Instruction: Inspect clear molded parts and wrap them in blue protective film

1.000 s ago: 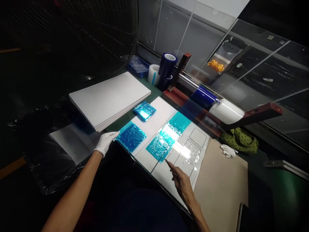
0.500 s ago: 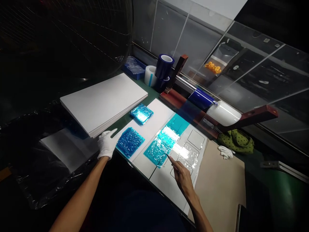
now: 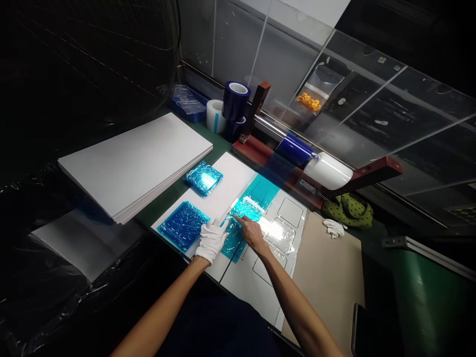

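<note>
My left hand (image 3: 211, 241), in a white glove, lies on the board between a stack of blue film squares (image 3: 185, 225) and a strip of translucent teal film (image 3: 265, 189). Its fingers are extended, with the fingertips at the film's left edge. Bare-skinned, my right hand (image 3: 252, 233) is closed over the film, its fingertips close to the left glove. A thin dark thing seems to be in its pinch, too small to make out. Beneath the film is a pale sheet with outlined rounded rectangles (image 3: 291, 212). A second stack of blue film squares (image 3: 204, 177) lies farther back.
White sheets (image 3: 137, 158) are piled at left. Behind stand tape rolls (image 3: 236, 101) and a wooden holder (image 3: 256, 156) with a blue film roll (image 3: 296, 148) and a white roll (image 3: 327, 171). At right are brown cardboard (image 3: 327, 277), a white glove (image 3: 333, 228) and a green dotted cloth (image 3: 349, 209).
My left hand has moved right, from beside the paper pile to the film's left edge. My right hand has shifted left and farther up the film. The camera view has turned slightly right.
</note>
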The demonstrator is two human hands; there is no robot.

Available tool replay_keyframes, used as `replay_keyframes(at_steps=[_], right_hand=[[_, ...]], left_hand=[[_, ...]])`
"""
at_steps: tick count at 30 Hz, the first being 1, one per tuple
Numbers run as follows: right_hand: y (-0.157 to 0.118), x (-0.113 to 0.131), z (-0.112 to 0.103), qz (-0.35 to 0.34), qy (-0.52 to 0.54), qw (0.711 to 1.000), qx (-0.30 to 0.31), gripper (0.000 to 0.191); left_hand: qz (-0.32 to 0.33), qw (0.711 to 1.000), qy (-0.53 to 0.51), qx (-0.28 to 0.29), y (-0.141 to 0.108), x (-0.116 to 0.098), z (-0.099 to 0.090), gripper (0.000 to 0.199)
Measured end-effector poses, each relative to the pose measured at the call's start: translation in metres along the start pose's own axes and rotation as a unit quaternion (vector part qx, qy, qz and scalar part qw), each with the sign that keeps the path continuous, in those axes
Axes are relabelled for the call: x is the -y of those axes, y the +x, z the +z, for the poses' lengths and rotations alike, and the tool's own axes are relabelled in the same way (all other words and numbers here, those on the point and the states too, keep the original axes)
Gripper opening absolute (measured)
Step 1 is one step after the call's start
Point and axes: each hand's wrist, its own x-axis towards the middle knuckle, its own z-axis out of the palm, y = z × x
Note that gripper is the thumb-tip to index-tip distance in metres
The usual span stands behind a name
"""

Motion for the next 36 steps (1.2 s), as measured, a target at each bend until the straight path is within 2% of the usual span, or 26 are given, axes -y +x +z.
replay_keyframes(at_steps=[5, 10, 18, 22, 24, 27, 32, 34, 36], right_hand=[[0.011, 0.000, -0.002, -0.018, 0.002, 1.000, 0.010, 0.058], [-0.002, -0.009, -0.001, -0.021, 0.004, 1.000, 0.014, 0.058], [-0.068, -0.052, 0.016, 0.032, 0.032, 0.998, 0.036, 0.058], [-0.108, -0.066, 0.024, 0.070, 0.082, 0.994, 0.032, 0.055], [-0.122, -0.065, 0.032, 0.089, 0.183, 0.979, 0.016, 0.050], [-0.131, -0.053, 0.050, 0.104, 0.350, 0.931, 0.003, 0.047], [-0.126, -0.028, 0.075, 0.097, 0.448, 0.889, 0.003, 0.047], [-0.124, -0.022, 0.077, 0.088, 0.481, 0.872, 0.002, 0.047], [-0.125, -0.018, 0.075, 0.077, 0.512, 0.856, 0.002, 0.048]], left_hand=[[-0.009, 1.000, 0.023, 0.013, 0.000, -0.001, 0.001, 0.044], [-0.019, 1.000, 0.016, 0.018, 0.000, -0.002, -0.001, 0.044], [-0.037, 0.996, -0.080, 0.009, 0.001, -0.003, -0.010, 0.038], [-0.091, 0.978, -0.187, -0.014, -0.006, -0.002, -0.018, 0.045], [-0.135, 0.956, -0.260, -0.017, -0.016, 0.000, -0.021, 0.053], [-0.199, 0.899, -0.389, 0.023, -0.039, 0.004, -0.020, 0.051], [-0.305, 0.762, -0.552, 0.147, -0.076, 0.009, -0.005, 0.041], [-0.335, 0.709, -0.595, 0.177, -0.082, 0.011, 0.001, 0.033], [-0.348, 0.668, -0.628, 0.194, -0.082, 0.014, 0.004, 0.024]])
